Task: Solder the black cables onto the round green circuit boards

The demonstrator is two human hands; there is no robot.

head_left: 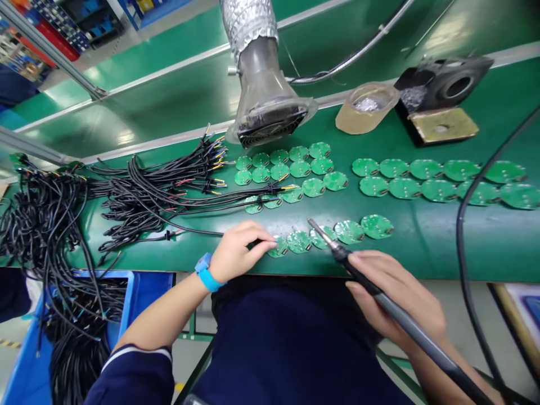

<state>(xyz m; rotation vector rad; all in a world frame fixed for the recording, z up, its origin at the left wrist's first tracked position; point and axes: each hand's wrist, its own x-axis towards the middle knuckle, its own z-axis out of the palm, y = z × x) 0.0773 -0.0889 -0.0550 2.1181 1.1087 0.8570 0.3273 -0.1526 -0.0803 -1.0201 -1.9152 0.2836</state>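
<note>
My left hand (242, 247) pinches the end of a black cable (202, 230) at the leftmost green circuit board (278, 248) of the nearest row. Whether the wires touch that board is hidden by my fingers. In my right hand (396, 292) is a soldering iron (371, 288), held like a pen, its tip pointing up and left. The tip hovers or rests around the third board (323, 237) of this row; I cannot tell if it touches. Two more round boards lie to the right, the last one (377, 226) at the row's end.
Black cables (139, 191) with bared coloured ends pile up at left, spilling into a blue bin (130, 304). More boards (426, 169) lie in rows behind and right. A fume extractor nozzle (270, 107) hangs overhead. A tape roll (363, 115) and iron stand (442, 124) sit back right.
</note>
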